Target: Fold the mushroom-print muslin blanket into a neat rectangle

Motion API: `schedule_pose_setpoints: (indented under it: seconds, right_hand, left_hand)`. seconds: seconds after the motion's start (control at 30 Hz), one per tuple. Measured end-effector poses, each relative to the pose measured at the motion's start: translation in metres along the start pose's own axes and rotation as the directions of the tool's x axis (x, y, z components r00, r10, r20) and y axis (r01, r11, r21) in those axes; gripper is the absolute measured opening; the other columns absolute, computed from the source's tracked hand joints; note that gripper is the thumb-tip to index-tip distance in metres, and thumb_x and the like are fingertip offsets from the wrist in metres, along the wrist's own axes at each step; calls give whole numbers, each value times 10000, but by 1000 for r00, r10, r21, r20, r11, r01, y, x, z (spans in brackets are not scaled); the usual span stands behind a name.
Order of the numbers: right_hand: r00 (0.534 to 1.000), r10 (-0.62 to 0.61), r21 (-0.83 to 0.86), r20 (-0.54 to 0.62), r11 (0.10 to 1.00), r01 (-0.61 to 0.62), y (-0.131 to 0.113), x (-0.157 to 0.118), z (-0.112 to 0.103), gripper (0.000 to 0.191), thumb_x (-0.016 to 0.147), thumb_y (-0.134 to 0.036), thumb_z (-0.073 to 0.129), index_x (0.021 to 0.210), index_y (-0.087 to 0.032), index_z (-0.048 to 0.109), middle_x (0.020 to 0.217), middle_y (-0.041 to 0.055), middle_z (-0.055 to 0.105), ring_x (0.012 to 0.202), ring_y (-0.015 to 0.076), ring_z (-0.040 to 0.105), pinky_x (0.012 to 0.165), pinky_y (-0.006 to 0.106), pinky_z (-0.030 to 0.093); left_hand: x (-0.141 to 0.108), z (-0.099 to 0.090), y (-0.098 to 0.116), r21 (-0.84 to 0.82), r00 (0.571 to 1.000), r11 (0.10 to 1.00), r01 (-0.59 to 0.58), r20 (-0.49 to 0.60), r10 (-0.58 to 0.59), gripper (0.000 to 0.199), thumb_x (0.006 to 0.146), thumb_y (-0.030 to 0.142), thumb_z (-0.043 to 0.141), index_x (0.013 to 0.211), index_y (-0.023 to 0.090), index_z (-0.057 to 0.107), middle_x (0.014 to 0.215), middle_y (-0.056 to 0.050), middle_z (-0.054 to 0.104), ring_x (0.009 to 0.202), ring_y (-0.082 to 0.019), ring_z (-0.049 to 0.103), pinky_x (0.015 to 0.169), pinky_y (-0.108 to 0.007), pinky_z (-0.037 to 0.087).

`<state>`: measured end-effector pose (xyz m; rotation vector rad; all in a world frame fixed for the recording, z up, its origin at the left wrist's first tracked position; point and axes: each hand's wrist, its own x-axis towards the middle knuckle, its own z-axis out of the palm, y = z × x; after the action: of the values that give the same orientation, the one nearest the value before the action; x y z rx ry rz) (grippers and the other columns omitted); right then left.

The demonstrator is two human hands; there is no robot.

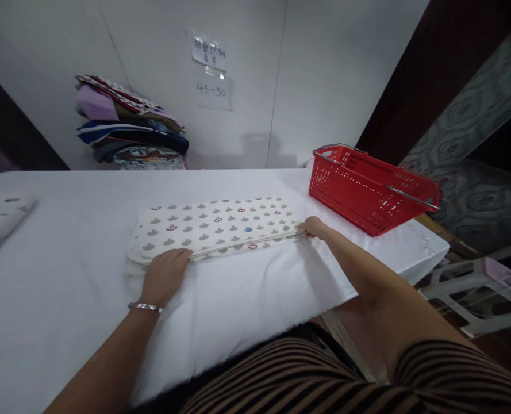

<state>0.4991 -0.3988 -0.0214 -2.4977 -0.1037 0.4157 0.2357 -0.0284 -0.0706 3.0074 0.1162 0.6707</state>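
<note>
A white cloth (221, 224) with small grey, red, blue and green motifs lies folded into a long strip on the white-covered table (246, 305). My left hand (166, 276), with a silver bracelet at the wrist, is closed on the cloth's near edge toward its left end. At the right end, my right hand (313, 227) pinches the near corner between thumb and fingers. Layers of the fold show along the near edge between both hands.
A red plastic basket (367, 190) stands at the table's right side. Folded fabrics (132, 123) are stacked at the back left by the wall. Another patterned cloth (0, 221) lies at the far left. A light plastic stool (475, 293) is on the right.
</note>
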Motion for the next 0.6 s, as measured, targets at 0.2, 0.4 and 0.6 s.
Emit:
schedule_pose_setpoints:
  seconds: [0.2,0.4,0.6]
  right_hand:
    - [1000,-20,-207,-22,978,15,4,0,3,129,721,-259,674,687,-159,600,435,5,534,481,155,539,483,229,349]
    - [898,-416,-506,-145,810,294,-4,-26,6,166,876,-337,530,869,-182,588,930,88,639,828,188,587,648,245,386]
    - [609,-788,-349,90,548,760,-22,-40,42,133,878,-211,517,885,-211,650,973,48,648,953,175,545,793,254,387]
  left_hand:
    - [0,-4,3,24,999,1000,19,49,-20,350,891,238,341,1064,187,641,1102,-99,661,1045,-247,574,899,-390,405]
    - [14,-9,31,-40,999,999,-19,39,21,340,894,266,376,1116,178,619,1167,-107,624,1106,-255,531,932,-412,388]
    - [50,8,74,-149,994,987,-52,86,66,236,877,225,450,968,212,668,1080,-84,633,1015,-237,539,899,-397,401]
